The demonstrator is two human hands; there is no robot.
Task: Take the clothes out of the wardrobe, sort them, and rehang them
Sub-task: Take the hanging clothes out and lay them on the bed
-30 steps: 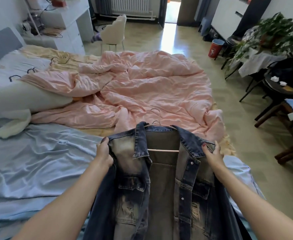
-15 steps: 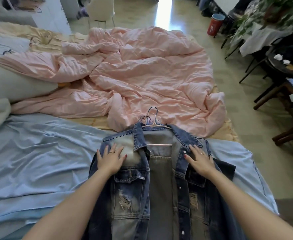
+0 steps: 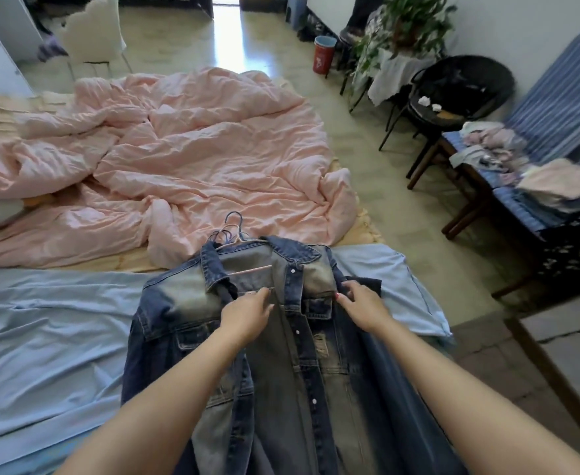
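Note:
A faded blue denim jacket (image 3: 182,303) lies front up on the light blue sheet (image 3: 41,337) at the near end of the bed. It hangs on a pale hanger (image 3: 247,270), and several hanger hooks (image 3: 230,231) stick out above the collar. My left hand (image 3: 247,315) is at the jacket's open front, fingers closed on the left front edge just under the collar. My right hand (image 3: 364,305) rests on the right chest panel with its fingers spread. A darker garment shows under the jacket's right side.
A crumpled pink duvet (image 3: 185,159) covers the far half of the bed. On the right stand a striped bench with folded clothes (image 3: 556,186), a black round chair (image 3: 460,94), a potted plant (image 3: 408,25) and a red bin (image 3: 323,58). A white chair (image 3: 93,32) stands at the back left.
The jacket was held up, then laid flat on the bed. My left hand has slid from the left chest panel to the front opening. The view has swung right.

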